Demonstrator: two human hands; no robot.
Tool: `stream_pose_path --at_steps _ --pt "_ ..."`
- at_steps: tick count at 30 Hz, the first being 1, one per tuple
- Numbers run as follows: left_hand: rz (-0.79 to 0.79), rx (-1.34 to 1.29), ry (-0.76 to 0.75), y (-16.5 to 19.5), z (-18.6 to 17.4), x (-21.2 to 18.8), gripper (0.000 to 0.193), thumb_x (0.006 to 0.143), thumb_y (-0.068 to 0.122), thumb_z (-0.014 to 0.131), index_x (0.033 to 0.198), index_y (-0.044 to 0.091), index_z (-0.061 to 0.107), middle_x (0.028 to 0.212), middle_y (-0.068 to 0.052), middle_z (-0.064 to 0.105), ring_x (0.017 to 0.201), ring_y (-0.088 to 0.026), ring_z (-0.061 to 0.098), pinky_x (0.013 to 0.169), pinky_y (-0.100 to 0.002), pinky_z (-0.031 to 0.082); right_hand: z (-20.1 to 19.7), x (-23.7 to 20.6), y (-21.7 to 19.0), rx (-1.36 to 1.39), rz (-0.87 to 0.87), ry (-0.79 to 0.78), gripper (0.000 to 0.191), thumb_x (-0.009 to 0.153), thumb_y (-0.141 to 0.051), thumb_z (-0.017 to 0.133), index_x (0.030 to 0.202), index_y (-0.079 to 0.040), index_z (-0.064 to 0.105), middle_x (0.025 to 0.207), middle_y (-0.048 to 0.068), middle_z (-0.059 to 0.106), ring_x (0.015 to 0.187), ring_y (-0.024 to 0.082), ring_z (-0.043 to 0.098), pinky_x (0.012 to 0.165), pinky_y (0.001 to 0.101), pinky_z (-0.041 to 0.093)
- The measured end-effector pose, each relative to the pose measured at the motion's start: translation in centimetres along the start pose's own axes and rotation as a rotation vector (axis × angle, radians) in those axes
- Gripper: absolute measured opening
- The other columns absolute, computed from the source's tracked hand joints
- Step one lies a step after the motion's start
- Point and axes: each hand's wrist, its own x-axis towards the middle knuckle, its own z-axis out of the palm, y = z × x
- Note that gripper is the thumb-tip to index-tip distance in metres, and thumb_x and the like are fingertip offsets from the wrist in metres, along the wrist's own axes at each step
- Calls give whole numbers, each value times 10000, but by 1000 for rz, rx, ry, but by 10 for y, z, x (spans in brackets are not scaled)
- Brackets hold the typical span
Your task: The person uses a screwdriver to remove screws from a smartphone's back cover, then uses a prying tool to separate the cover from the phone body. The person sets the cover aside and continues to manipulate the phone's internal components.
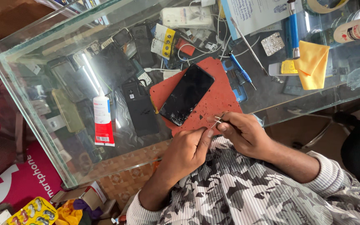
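Observation:
A black smartphone (186,94) with a cracked lower corner lies face up on a red work mat (217,98) on a glass table (30,62). Just below the mat's near edge, both my hands meet over my patterned shirt. My right hand (246,134) pinches a small thin silvery metal piece (216,121) between thumb and fingers. My left hand (188,151) is curled beside it, its thumb tip touching or nearly touching the same piece. What the piece is, I cannot tell.
A white and red glue tube (103,121) and a black phone back cover (140,109) lie left of the mat. A blue screwdriver (241,69), a yellow cloth (312,65), a white bottle (357,28), cables and papers sit further back. Several phones show under the glass.

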Motion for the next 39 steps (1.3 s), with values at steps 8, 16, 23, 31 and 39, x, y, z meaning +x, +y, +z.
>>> stream_pose_path --at_steps 8,16,23,31,39 --pt "-16 18 -29 0 5 -3 338 1076 205 506 839 8 645 629 -138 637 500 -292 630 478 -405 451 -1 -7 4 187 83 7 214 1080 -99 464 994 24 616 783 59 713 619 112 701 541 250 580" --pt "-11 57 -43 -4 9 -6 376 1085 225 508 795 12 618 630 -134 636 533 -326 639 495 -425 457 0 -18 14 -47 76 39 241 1071 -153 538 917 -18 664 679 68 669 550 149 663 513 287 492" --pt "184 6 7 -11 14 -14 407 1147 274 454 911 -13 619 753 -169 632 657 -371 629 594 -444 475 -16 -12 -2 -153 99 60 234 1026 -171 572 844 -47 652 643 70 648 538 181 654 537 302 459" --pt "-116 -189 -203 -10 -6 -22 540 1125 324 418 695 29 560 548 -57 557 474 -196 555 513 -358 444 -77 -40 0 334 158 435 401 1144 -284 585 1242 100 651 734 -4 528 613 22 434 554 177 335" --pt "-183 -315 -317 -3 -9 -6 507 1117 290 398 713 37 570 567 -24 561 472 -136 545 491 -319 443 -24 -24 11 148 121 -46 349 1073 -231 523 1274 18 661 687 -14 543 559 62 462 507 259 389"
